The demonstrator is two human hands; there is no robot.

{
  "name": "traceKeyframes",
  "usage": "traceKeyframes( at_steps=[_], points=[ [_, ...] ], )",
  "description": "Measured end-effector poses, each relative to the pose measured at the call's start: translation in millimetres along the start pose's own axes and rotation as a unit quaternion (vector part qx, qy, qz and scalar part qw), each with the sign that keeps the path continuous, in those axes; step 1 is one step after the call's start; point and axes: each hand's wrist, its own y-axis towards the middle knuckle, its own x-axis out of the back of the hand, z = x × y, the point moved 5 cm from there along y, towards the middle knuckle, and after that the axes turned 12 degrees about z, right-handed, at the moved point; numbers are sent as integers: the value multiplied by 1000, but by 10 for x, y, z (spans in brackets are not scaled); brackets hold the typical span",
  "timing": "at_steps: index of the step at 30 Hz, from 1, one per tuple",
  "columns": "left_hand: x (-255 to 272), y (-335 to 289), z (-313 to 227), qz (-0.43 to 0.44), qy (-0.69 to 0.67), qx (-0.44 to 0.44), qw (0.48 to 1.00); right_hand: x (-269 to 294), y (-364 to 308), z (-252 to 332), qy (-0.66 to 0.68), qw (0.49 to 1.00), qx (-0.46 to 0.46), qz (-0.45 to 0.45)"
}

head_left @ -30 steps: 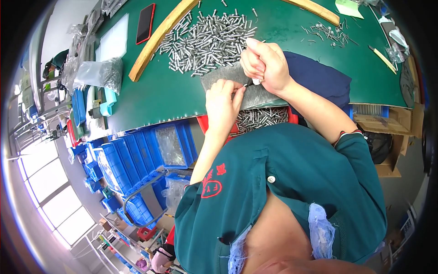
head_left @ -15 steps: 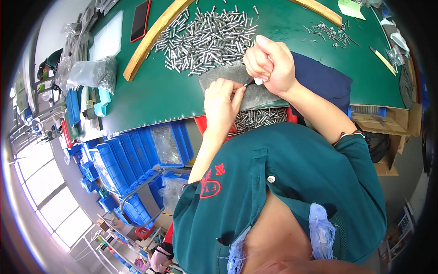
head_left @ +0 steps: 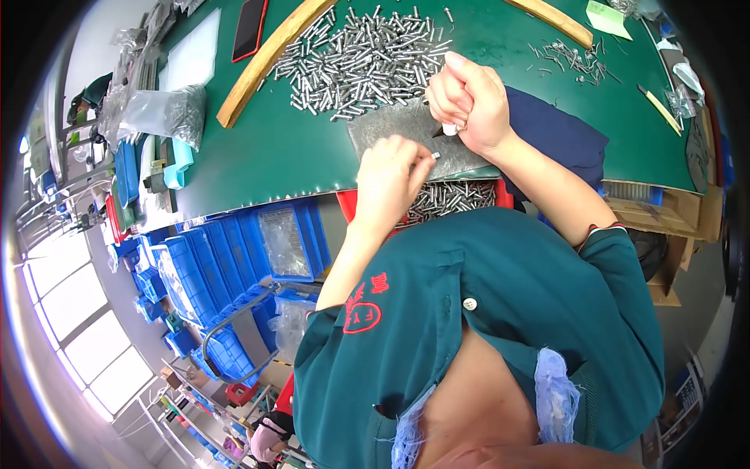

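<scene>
My left hand (head_left: 393,178) is closed in a pinch around a small silver metal pin (head_left: 436,156), of which just the end shows past the fingertips. Gripped in my right fist (head_left: 473,102) is a white-handled tool (head_left: 450,130) with a dark pointed tip; the fingers cover most of it. The tip points left, a little above and apart from the pin. Both hands are over a worn grey mat (head_left: 380,123) at the table's near edge. Beyond them lies a large heap of similar metal pins (head_left: 367,62). More metal pins (head_left: 457,199) fill a red bin (head_left: 348,205) below the edge.
Wooden strips (head_left: 269,66) (head_left: 558,22) flank the heap on the green table (head_left: 258,156). Dark blue cloth (head_left: 558,141) lies by my right forearm. Thin metal scraps (head_left: 574,61) and a knife (head_left: 662,109) are farther right. A phone (head_left: 250,30) and plastic bags (head_left: 160,113) sit left; blue crates (head_left: 207,266) stand below.
My left hand has drawn back toward me with the pin, away from the tool's tip. My right hand stays closed on the tool, and the whole view has shifted slightly.
</scene>
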Motion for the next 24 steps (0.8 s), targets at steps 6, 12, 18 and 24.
traceKeyframes(
  at_steps=[6, 12, 18, 24],
  points=[
    [206, 144, 121, -38, 10, 8, 999, -15, -4, 18, -3, 1000, 5, -15],
    [200, 438, 188, -48, 132, -14, 990, -12, 0, 14, 5, 1000, 0, -22],
    [224, 457, 166, -45, 180, -50, 981, -5, 10, 15, -4, 1000, -3, -28],
    [104, 79, 155, -25, 35, -31, 999, -16, -2, 15, -4, 1000, 4, -15]
  ],
)
